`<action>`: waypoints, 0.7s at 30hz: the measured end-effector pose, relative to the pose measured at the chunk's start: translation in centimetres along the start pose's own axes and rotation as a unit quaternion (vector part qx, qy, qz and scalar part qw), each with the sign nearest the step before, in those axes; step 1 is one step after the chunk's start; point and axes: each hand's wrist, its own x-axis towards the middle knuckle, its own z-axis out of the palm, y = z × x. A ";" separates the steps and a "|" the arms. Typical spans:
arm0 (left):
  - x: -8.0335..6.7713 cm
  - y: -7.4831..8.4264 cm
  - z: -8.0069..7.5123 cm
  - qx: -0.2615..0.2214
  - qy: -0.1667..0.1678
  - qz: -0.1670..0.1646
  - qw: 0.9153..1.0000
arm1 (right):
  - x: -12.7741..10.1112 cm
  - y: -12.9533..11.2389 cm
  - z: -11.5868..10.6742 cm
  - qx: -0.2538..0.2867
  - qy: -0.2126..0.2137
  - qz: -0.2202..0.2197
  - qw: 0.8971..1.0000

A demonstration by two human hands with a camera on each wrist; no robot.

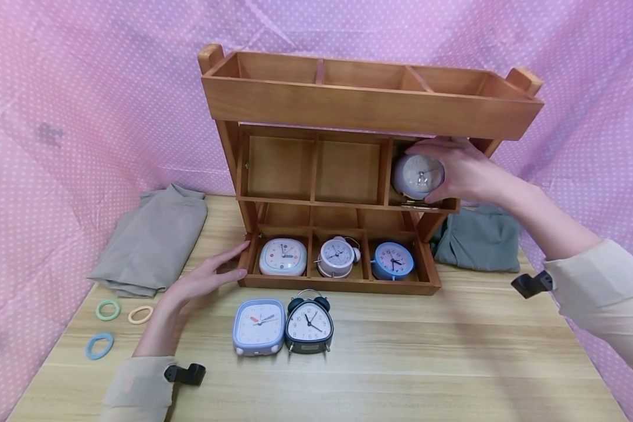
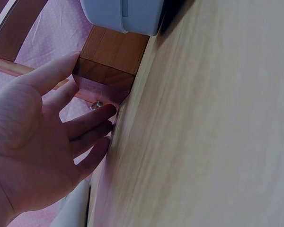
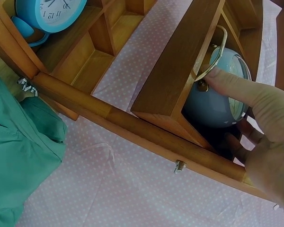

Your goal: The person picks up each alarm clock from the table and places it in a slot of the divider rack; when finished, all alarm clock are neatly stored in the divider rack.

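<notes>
Round alarm clock [image 1: 418,176] in right hand's [image 1: 466,171] curled grip, middle shelf [image 1: 348,203], left hand [image 1: 200,281] flat, fingers straight.

On the counter [image 1: 427,351] two clocks sit side by side, touching: a pale blue square clock [image 1: 259,326] and a black clock with twin bells [image 1: 309,325]. Three hair ties lie near the left edge, a green one [image 1: 108,309], a cream one [image 1: 140,315] and a blue one [image 1: 99,346]. A folded grey cloth [image 1: 150,240] rests behind them, a green cloth [image 1: 479,239] far right. Pink dotted fabric [image 1: 84,88] hangs all round.
</notes>
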 end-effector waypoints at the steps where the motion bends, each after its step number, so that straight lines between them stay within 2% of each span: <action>1: 0.0 0.0 0.0 0.002 0.000 0.000 1.000 | 0.0 0.0 0.0 -0.002 -0.001 0.001 1.000; 21: 0.0 0.1 -0.1 0.004 0.000 0.006 1.000 | -0.3 -0.1 -0.5 -0.015 -0.019 -0.022 0.999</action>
